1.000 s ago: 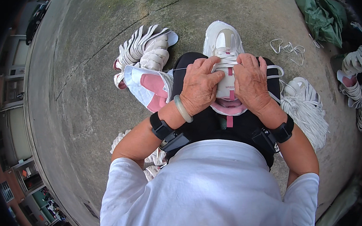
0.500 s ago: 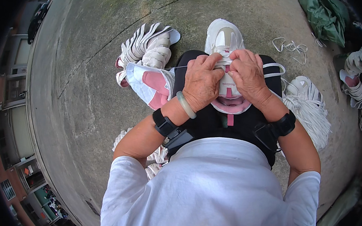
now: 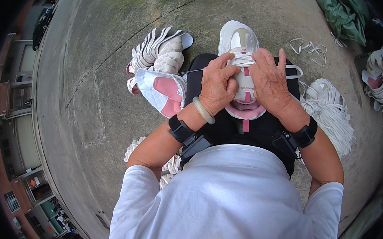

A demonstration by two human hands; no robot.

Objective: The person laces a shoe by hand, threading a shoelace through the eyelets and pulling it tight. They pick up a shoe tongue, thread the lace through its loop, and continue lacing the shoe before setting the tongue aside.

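A white and beige sneaker [image 3: 237,37] with pink trim rests on my lap, toe pointing away. White lace [image 3: 243,59] crosses its front above the pale tongue [image 3: 246,91]. My left hand [image 3: 219,82] is closed at the left eyelet edge, thumb and forefinger gripping the lace there. A thin strand runs out leftward from this hand. On the opposite edge, my right hand [image 3: 273,83] holds the sneaker's side, its fingertips by the lacing and one finger raised. Its thumb tip is partly hidden. A loose lace loop [image 3: 295,72] sticks out beyond the right hand.
Left of my knees are stacked shoe uppers [image 3: 158,51] and a white piece with pink lining [image 3: 166,90]. To the right lie a bundle of white laces [image 3: 331,117] and a loose lace [image 3: 309,48]. Farther off are a green bag [image 3: 343,17] and more uppers [image 3: 382,62].
My right hand has shifted from the middle of the lacing to the sneaker's right edge, lifting one finger. My hands have moved slightly apart, baring more of the crossed lace and tongue.
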